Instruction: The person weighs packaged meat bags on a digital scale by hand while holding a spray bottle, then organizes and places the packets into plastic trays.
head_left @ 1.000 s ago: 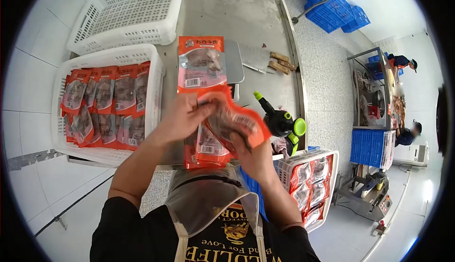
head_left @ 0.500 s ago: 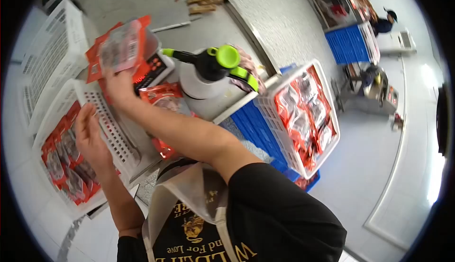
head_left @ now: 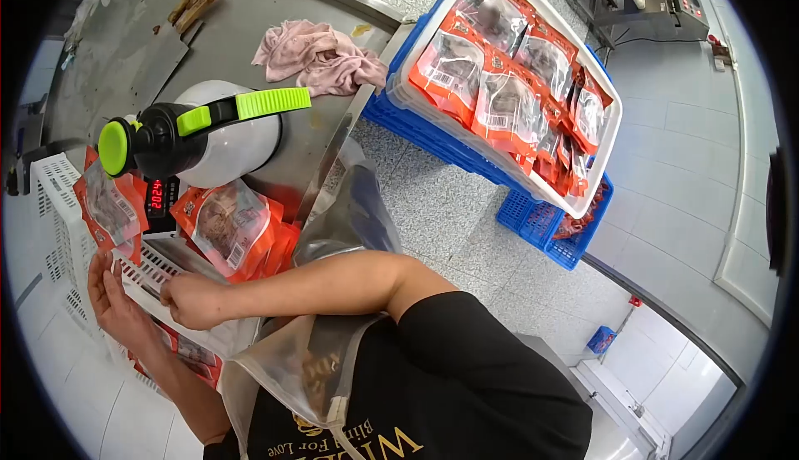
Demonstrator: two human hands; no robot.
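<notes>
A red-edged clear pouch of brownish food rests by the red digital display of a scale. Just below it, my left hand is raised with its fingers stretched out, close to the pouch's lower edge. Whether they touch I cannot tell. My right hand is curled closed above the white crate, and what its fingers hold, if anything, is hidden. Beside the scale lies a small stack of similar pouches. A white spray bottle with a black and green top partly covers the scale.
More pouches lie in the white slotted crate at the left. A pink cloth and brown sticks lie on the metal table. A white basket full of pouches stands on blue crates at the right.
The view has turned and shifted. My right hand has let go of the pouch, left it at the scale and drawn back, its fingers closing. My left hand is now nearer that pouch.
</notes>
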